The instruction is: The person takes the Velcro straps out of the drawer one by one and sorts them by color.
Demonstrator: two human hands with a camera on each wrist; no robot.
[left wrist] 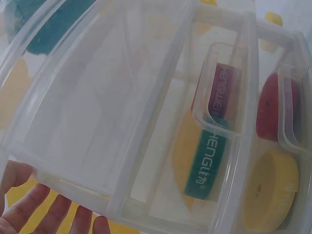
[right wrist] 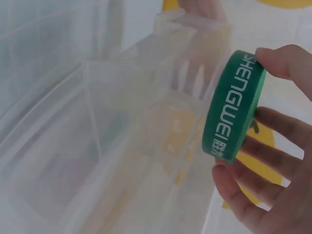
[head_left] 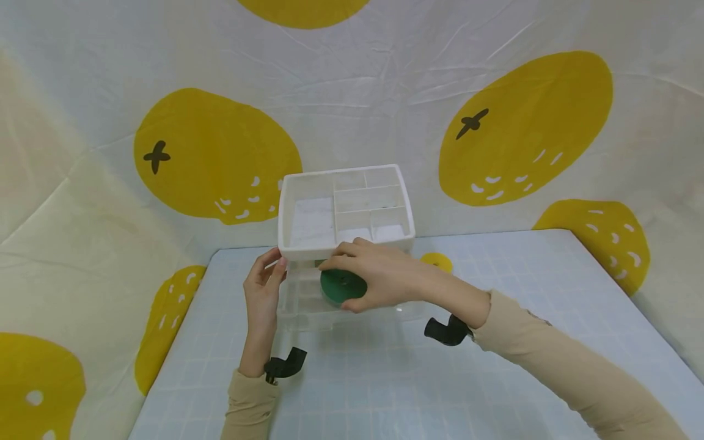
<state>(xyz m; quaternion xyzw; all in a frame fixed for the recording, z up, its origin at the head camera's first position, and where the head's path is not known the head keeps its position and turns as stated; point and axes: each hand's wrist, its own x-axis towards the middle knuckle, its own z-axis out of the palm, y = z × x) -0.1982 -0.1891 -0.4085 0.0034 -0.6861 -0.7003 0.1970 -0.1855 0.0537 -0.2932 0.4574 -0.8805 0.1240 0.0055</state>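
In the head view, my right hand (head_left: 385, 272) grips a green tape roll (head_left: 337, 286) between thumb and fingers, over the pulled-out clear drawer (head_left: 305, 305) of a white organizer (head_left: 282, 214). White lettering runs round the roll's (right wrist: 234, 107) edge in the right wrist view. My left hand (head_left: 263, 296) is at the organizer's left side, fingertips at its upper edge. From the left wrist view, the fingers (left wrist: 56, 212) of this hand are spread along the clear plastic side.
Through the clear drawers show a green roll (left wrist: 207, 165), a purple roll (left wrist: 224, 92), a red roll (left wrist: 273, 107) and a yellow roll (left wrist: 270, 190). A divided tray (head_left: 365, 198) tops the organizer. A yellow round thing (head_left: 438, 262) lies behind it to the right, near the patterned backdrop.
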